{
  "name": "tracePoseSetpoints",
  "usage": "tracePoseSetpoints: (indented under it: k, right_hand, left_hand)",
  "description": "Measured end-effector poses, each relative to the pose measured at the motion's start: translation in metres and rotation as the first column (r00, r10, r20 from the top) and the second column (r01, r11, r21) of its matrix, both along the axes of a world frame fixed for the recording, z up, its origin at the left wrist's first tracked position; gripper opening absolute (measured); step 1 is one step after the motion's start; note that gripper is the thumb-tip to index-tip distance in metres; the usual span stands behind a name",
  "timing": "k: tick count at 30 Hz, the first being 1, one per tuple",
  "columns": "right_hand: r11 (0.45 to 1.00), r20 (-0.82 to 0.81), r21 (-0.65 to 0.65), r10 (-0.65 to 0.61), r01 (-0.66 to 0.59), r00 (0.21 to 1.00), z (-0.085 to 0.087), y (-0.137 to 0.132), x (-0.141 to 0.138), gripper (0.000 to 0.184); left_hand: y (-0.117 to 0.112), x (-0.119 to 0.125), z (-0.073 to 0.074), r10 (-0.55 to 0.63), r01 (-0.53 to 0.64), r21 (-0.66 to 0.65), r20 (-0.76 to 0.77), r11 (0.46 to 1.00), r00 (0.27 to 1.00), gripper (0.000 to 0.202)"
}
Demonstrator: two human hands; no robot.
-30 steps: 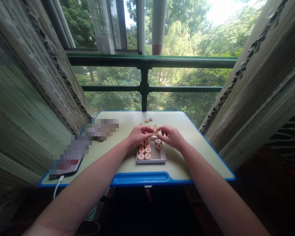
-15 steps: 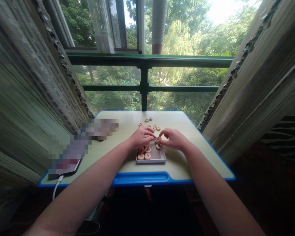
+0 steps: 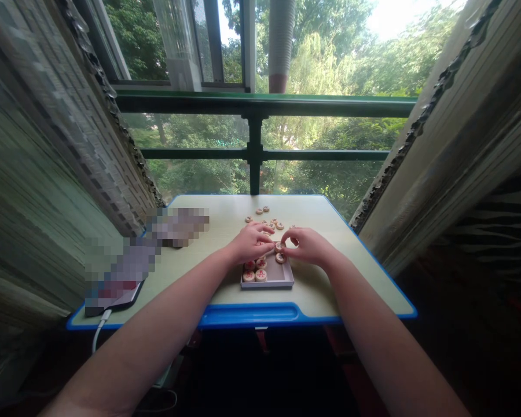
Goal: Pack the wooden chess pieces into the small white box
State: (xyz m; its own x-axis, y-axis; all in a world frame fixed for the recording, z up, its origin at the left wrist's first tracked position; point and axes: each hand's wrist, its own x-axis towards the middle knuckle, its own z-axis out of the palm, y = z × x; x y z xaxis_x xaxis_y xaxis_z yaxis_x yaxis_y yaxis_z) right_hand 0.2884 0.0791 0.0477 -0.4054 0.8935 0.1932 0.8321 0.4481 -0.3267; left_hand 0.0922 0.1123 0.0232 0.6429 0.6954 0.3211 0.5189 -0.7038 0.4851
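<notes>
Head view: right hand [image 3: 308,246] pinches piece [image 3: 279,247] at box [image 3: 267,285]; left hand [image 3: 248,242] half-curled, hold unclear. Level, light pinch likely best.

Frame centre: right hand [image 3: 308,245] pinches dark-lettered xiangqi piece [image 3: 279,247] at shallow box's [image 3: 268,285] right side; left hand [image 3: 249,242] curves over red-lettered pieces [image 3: 261,276] at left. Loose pieces [image 3: 280,226] lie above. Green railing [image 3: 330,106], upper centre.

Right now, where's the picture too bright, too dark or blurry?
In the head view, the sky glares white and the space under the table is nearly black; same head view, square blocks hide things at the table's left, and writing on the far pieces is too small to read.
</notes>
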Motion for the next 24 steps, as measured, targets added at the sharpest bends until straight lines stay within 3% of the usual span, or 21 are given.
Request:
tracePoseSetpoints:
  k: [24]
  right_hand:
    - [1.0, -0.006, -0.031, 0.0, 0.0, 1.0, 0.0001, 0.0017, 0.0011, 0.021]
  left_hand:
    - [-0.0043, 0.0041, 0.0026, 0.064, -0.067, -0.028, -0.11, 0.997, 0.992, 0.024]
